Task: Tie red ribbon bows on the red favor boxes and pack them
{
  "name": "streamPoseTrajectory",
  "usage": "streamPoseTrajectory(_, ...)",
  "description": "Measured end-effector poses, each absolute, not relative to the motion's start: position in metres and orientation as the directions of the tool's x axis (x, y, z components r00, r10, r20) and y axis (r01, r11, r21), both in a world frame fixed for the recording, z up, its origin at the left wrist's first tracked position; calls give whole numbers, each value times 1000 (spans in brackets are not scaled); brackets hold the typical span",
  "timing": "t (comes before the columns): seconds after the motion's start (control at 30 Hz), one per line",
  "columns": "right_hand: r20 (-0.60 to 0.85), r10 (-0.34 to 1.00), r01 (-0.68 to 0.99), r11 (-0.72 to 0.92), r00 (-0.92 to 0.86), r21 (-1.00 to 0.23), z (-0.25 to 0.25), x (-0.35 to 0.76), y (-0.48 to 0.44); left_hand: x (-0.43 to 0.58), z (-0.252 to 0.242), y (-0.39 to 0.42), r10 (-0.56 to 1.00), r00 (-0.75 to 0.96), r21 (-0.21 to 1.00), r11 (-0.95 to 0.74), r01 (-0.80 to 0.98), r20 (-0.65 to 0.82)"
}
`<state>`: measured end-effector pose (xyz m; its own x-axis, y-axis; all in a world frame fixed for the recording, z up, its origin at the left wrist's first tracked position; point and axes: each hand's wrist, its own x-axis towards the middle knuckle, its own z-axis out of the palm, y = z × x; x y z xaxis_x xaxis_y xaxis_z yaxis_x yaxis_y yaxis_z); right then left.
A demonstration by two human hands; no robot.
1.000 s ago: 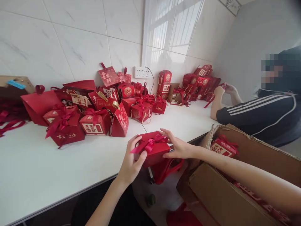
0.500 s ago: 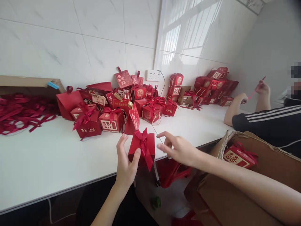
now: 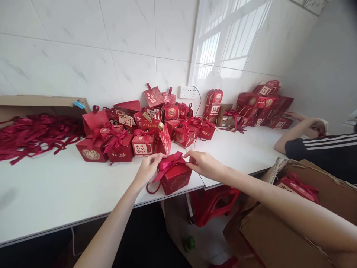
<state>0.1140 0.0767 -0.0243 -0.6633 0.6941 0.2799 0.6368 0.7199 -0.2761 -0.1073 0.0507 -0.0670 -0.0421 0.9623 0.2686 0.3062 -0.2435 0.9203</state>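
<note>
A red gift box (image 3: 177,180) sits at the front edge of the white table, with a dark red ribbon bow (image 3: 170,163) across its top and a cord handle hanging on its left. My left hand (image 3: 147,169) is closed at the bow's left side, fingertips pinching the ribbon. From the right, my right hand (image 3: 205,163) pinches the ribbon's other side at the box's top edge. Just behind stands a red patterned bag-like box (image 3: 164,140). Left of it are a double-happiness box (image 3: 143,144) and a box with a round cream emblem (image 3: 93,152), both with bows.
Loose ribbons fill a cardboard box (image 3: 44,136) at left. More red boxes (image 3: 256,106) are stacked against the wall at right. An open carton (image 3: 295,223) holding a bowed box stands right, below my forearm. A co-worker's arm (image 3: 295,136) rests farther right; a red stool (image 3: 213,208) is underneath.
Both hands now meet at the bow; before, my left held a box and my right hovered apart. The round-emblem box newly stands at the row's left. The view shifted left.
</note>
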Motion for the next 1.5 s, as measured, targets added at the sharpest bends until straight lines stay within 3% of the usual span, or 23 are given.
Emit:
streamPoseTrajectory(0.2,316,574,633,765,-755,122,-32,131,43,-100,-65,43,972,23,928,-228,294,232)
streamPoseTrajectory(0.3,286,492,552,812,-823,192,-33,134,30,-97,-66,44,978,0,945,-200,260,207)
streamPoseTrajectory(0.4,225,418,442,895,-880,67,-22,137,27,-96,-69,43,979,-15,961,-197,196,203)
streamPoseTrajectory(0.5,284,507,496,861,-814,-116,-4,137,46,-94,-76,36,965,-155,974,-192,124,210)
streamPoseTrajectory(0.6,329,539,499,843,-776,-203,2,128,78,-86,-90,23,937,-277,977,-206,48,211)
streamPoseTrajectory(0.73,129,470,400,843,-873,-358,-16,109,105,-76,-111,7,913,-329,969,-247,26,242)
streamPoseTrajectory(0.8,88,510,419,782,-855,-461,-25,105,106,-75,-116,2,893,-361,959,-282,23,271)
streamPoseTrajectory(0.93,100,739,404,470,-666,-785,-30,122,95,-78,-114,1,805,-441,911,-404,81,396)
streamPoseTrajectory(1.03,-50,810,112,19,-585,-994,-27,152,78,-65,-110,7,767,-459,882,-465,84,448)
streamPoseTrajectory(1.1,-151,841,-77,-222,-520,-972,-24,174,62,-43,-112,10,754,-424,848,-527,64,501)
streamPoseTrajectory(1.2,-264,892,-249,-368,-367,-896,-18,205,31,8,-119,5,696,-264,737,-667,107,668)
streamPoseTrajectory(1.3,-314,917,-313,-382,-248,-870,-11,228,0,63,-123,-17,439,93,419,-891,172,894)
streamPoseTrajectory(1.37,-325,931,-297,-362,-167,-884,-8,238,-18,96,-121,-33,202,274,177,-978,114,940)
streamPoseTrajectory(1.43,-322,944,-261,-330,-76,-907,-8,247,-32,125,-120,-45,125,319,102,-991,88,939)
streamPoseTrajectory(1.5,-306,951,-226,-291,37,-930,-8,260,-43,149,-120,-51,135,336,104,-989,108,932)
